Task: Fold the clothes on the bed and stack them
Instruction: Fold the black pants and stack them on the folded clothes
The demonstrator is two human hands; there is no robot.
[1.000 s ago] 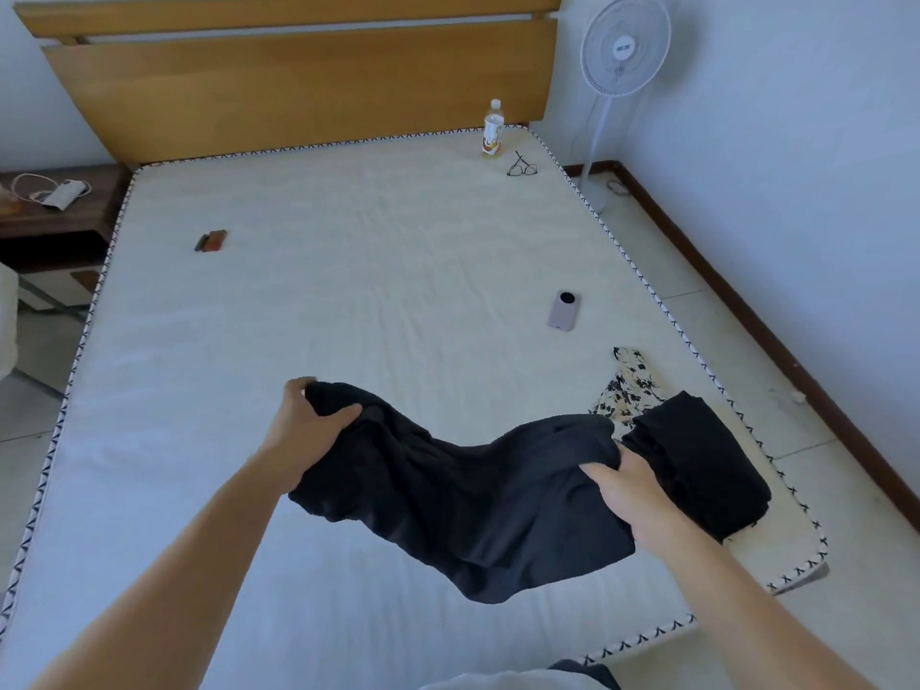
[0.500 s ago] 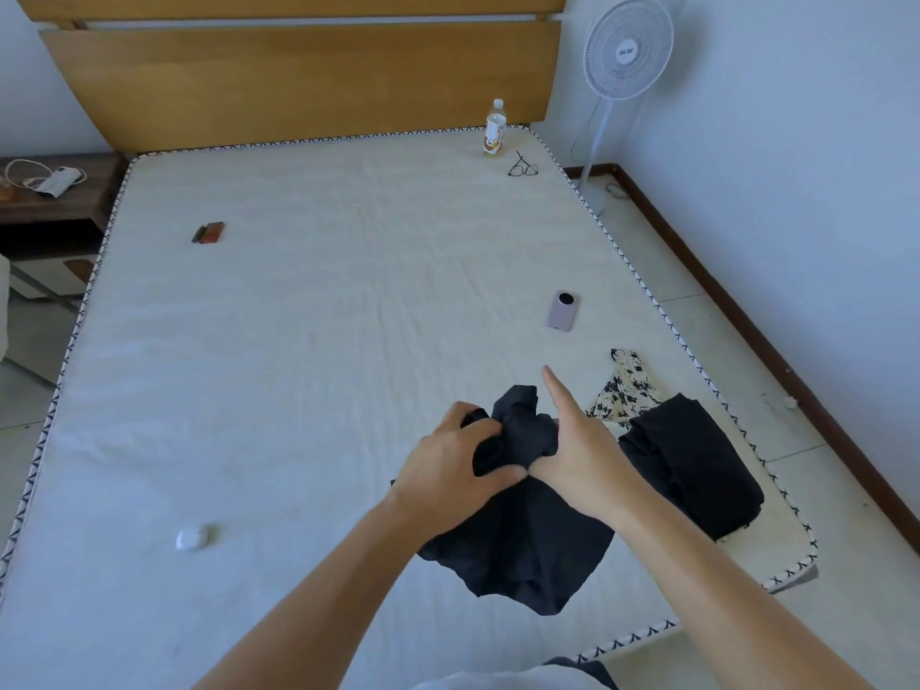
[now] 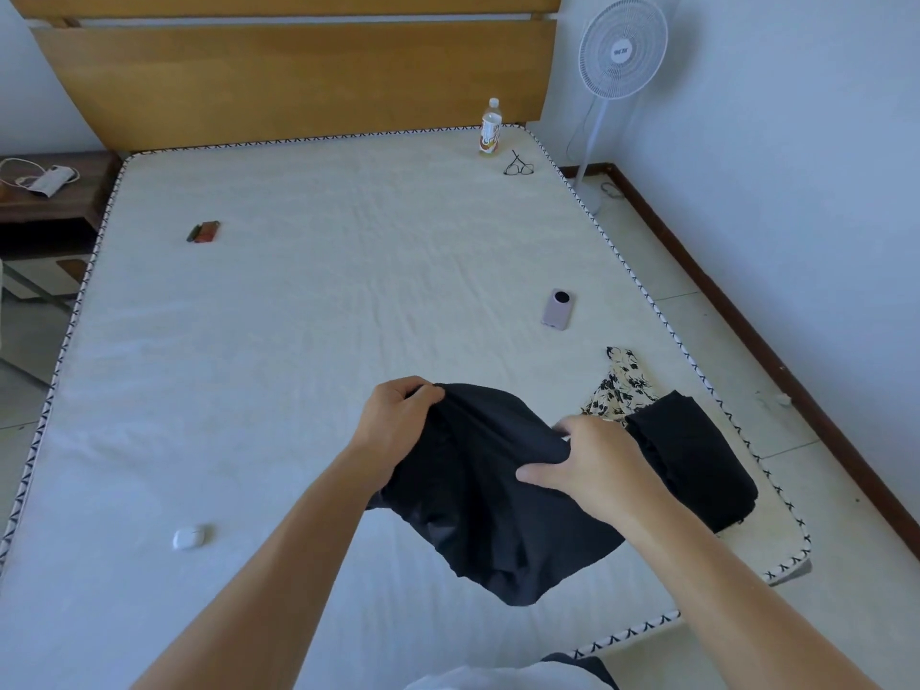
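both hands hold a black garment (image 3: 490,495) up over the near right part of the bed (image 3: 298,316). the left hand (image 3: 398,423) has its grip closed on the cloth's upper left edge, fingers curled over the fabric with the knuckles toward the camera. the right hand (image 3: 592,465) grips the upper right part, its thumb lying across the front of the cloth and the fingers tucked behind a bunched fold. the two hands are near each other but apart, and the garment hangs between and below them in loose folds, its lowest corner dangling over the mattress close to the near edge; whether that corner touches the bed cannot be told. just to the right, at the bed's near right corner, lies a folded black piece (image 3: 692,460), resting partly on a cream floral-print cloth (image 3: 620,385) that sticks out from under it toward the headboard (image 3: 298,77). farther up the bed a pink phone (image 3: 557,310) lies flat, well apart from the clothes. a bottle (image 3: 490,127) stands upright at the far right corner with a pair of glasses (image 3: 517,166) just beside it. a small dark red object (image 3: 203,232) lies toward the far left, and a small white case (image 3: 189,536) sits near the left forearm. a white standing fan (image 3: 622,49) stands on the floor past the bed's far right corner.
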